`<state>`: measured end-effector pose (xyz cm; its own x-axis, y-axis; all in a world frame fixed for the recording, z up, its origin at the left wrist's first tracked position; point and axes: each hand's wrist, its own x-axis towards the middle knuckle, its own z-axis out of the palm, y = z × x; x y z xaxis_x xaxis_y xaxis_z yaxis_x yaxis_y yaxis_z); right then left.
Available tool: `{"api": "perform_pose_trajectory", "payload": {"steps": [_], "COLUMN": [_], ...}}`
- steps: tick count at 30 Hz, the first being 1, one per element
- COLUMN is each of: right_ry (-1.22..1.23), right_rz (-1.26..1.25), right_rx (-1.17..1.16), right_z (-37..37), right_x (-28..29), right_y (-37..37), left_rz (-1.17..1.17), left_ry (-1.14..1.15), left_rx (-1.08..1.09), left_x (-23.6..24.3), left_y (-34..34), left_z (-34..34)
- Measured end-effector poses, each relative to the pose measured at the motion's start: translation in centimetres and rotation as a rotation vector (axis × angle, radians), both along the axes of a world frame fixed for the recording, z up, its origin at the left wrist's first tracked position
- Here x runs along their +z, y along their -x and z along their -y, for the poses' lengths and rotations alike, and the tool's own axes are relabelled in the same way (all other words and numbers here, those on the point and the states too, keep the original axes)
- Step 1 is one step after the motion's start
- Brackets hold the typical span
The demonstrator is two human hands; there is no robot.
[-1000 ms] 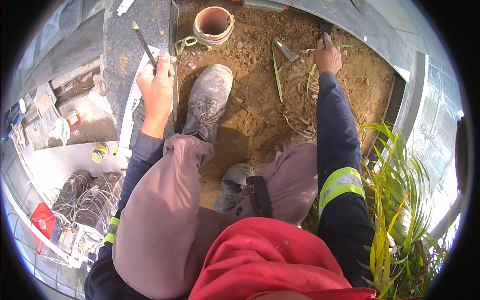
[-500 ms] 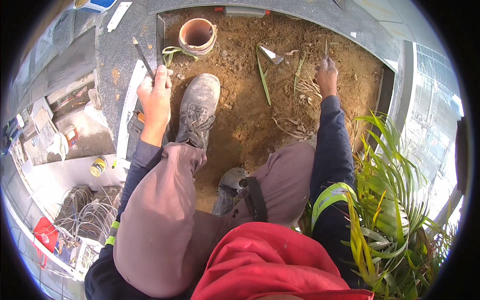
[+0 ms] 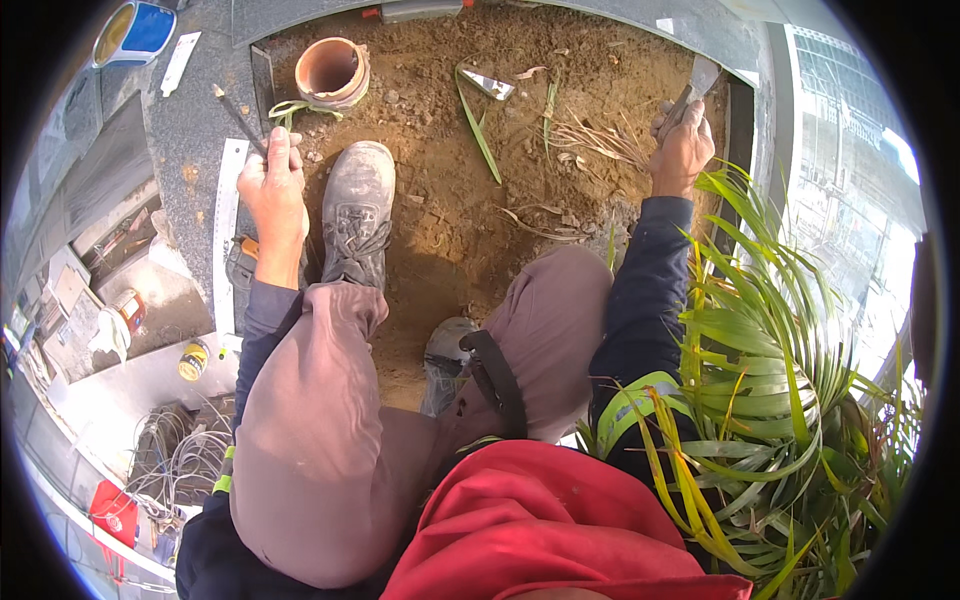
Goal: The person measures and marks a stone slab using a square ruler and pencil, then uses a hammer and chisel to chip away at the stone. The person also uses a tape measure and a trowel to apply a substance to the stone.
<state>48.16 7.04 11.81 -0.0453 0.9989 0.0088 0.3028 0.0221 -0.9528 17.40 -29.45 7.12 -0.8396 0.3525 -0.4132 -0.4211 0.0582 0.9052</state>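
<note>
Presently, the left hand [image 3: 273,195] holds a dark pencil [image 3: 238,119] in its fingers [image 3: 278,150]; the right hand [image 3: 684,152] grasps a scraper [image 3: 704,75] near the edge of the soil [image 3: 590,90].

Pencil [image 3: 240,120]: dark shaft, pale tip; ten o'clock.
Scraper [image 3: 704,76]: grey blade; between one and two.
Pipe [image 3: 346,97]: orange-brown; eleven o'clock.
Slab [image 3: 185,135]: speckled grey; ten o'clock.
Bucket [image 3: 150,32]: blue side, pale rim; ten o'clock, outer edge.
Plant [image 3: 765,365]: green, some yellow leaves; between three and four.
Trousers [image 3: 305,440]: mauve; eight o'clock.
Cloth [image 3: 540,510]: red; between five and six.
</note>
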Motion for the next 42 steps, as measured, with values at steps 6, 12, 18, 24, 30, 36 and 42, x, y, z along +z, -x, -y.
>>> {"api": "perform_pose_trajectory", "payload": {"steps": [6, 12, 18, 24, 30, 36, 42], "right_ry": [-0.221, 0.210, -0.003, 0.118, -0.079, 0.278, 0.391], "right_rz": [0.321, 0.460, 0.674, 0.599, 0.673, 0.313, 0.433], "right_rx": [-0.237, -0.191, -0.072, 0.270, 0.449, 0.534, 0.723], "right_z": [1.9, 3.0, 3.7, 7.9, 8.3, 8.5, 11.9], "right_x": [-4.7, -6.6, -6.3, -6.2, -4.5, -1.2, 2.5], "right_y": [-3.6, -7.5, -8.4, 0.1, 1.8, 3.0, 4.6], "left_rz": [0.014, 0.006, 0.003, 0.002, -0.012, -0.230, -0.423], "left_ry": [0.011, -0.014, -0.015, 0.015, -0.022, 0.098, 0.065], "left_rx": [-0.034, -0.059, -0.058, -0.040, -0.090, -0.268, -0.649], "left_x": [-0.6, -0.1, -0.5, -0.7, -0.4, -0.8, 2.1], "left_y": [-0.4, -0.2, -0.2, 1.1, -0.2, 0.0, -0.7], "left_z": [-0.1, -0.9, -1.3, 0.0, -1.1, -0.2, -7.3]}}
